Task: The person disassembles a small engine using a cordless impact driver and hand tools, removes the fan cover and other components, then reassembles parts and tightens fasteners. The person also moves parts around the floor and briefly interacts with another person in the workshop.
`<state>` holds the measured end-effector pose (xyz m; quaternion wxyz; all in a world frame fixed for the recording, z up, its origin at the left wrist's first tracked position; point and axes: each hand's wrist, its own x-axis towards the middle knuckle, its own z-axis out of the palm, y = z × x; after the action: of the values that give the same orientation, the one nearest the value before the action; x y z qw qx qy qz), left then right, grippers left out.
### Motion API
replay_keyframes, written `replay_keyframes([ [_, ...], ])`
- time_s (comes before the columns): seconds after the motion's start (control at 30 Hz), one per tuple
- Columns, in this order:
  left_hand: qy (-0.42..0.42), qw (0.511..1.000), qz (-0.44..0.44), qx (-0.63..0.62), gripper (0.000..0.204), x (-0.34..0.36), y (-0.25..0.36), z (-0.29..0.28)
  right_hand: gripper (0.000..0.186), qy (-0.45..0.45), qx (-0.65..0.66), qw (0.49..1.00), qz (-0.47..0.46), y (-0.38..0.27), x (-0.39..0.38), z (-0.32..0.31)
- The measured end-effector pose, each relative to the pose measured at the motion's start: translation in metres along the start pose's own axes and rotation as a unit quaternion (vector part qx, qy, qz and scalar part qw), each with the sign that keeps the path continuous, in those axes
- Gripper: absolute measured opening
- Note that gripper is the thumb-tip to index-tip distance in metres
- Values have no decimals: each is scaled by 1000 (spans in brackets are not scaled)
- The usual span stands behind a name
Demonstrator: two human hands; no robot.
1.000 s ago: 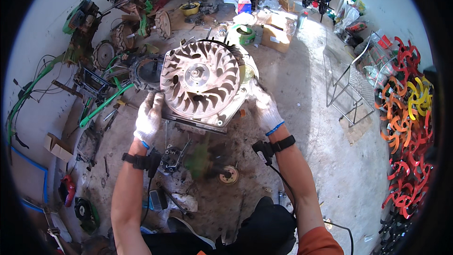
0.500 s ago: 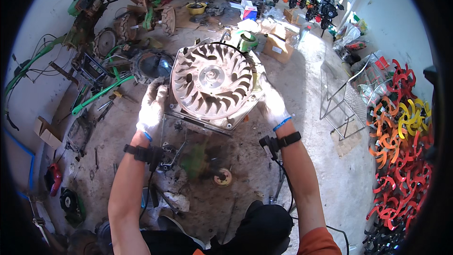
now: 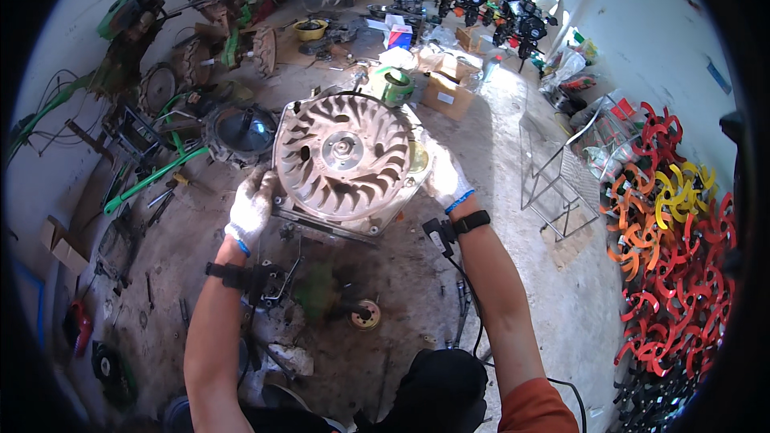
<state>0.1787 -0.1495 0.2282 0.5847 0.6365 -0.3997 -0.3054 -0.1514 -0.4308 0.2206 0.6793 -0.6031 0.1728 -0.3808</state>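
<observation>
A dusty metal engine is raised between my hands, its round finned flywheel facing up at me. The fins curve around a central hub with a nut. My left hand, in a white glove with a blue cuff, is closed on the near left edge of the engine's squarish housing. Gripping the right side is my right hand, gloved the same way; its fingertips are partly hidden and washed out by sunlight. On the floor below lie a small round pulley and a blurred green part.
Green tiller machines and a wheel-like black part stand on the left. An open cardboard box lies beyond the engine. A wire rack and a pile of red, orange and yellow curved blades occupy the right.
The whole view has shifted, so engine, hands and floor items all appear lower and further left. Both hands keep the same hold on the engine.
</observation>
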Motion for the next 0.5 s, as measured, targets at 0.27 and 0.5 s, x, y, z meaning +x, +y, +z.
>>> replay_keyframes([
  [0.27, -10, 998, -29, -51, 34, -6, 16, -3, 50, 118, 28, 988, 100, -2, -6, 8],
  [0.5, -73, 989, -9, -125, 40, -4, 1, -29, 56, 0, 48, 996, 78, 4, -26, -16],
])
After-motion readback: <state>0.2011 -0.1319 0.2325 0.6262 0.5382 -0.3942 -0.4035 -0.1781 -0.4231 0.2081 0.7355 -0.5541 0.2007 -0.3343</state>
